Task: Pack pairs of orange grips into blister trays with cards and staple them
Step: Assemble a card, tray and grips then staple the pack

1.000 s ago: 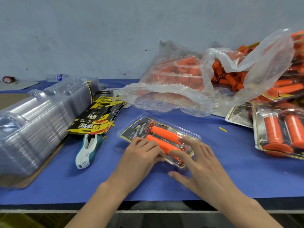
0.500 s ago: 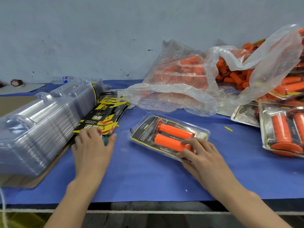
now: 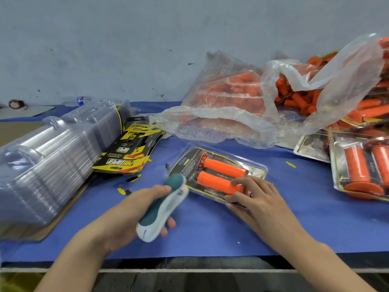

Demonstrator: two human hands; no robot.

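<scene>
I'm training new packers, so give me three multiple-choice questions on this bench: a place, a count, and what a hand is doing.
1. Where is the stack of clear trays? A left of the printed cards; B right of them; C on top of them.
2. How many orange grips lie in the blister pack under the right hand? A one; B two; C four.
3. What is the left hand doing? A lying flat; B gripping the stapler; C lifting a card.
Answers: 1 A, the stack sits leftmost. 2 B, two lie side by side. 3 B, its fingers wrap the stapler.
</scene>
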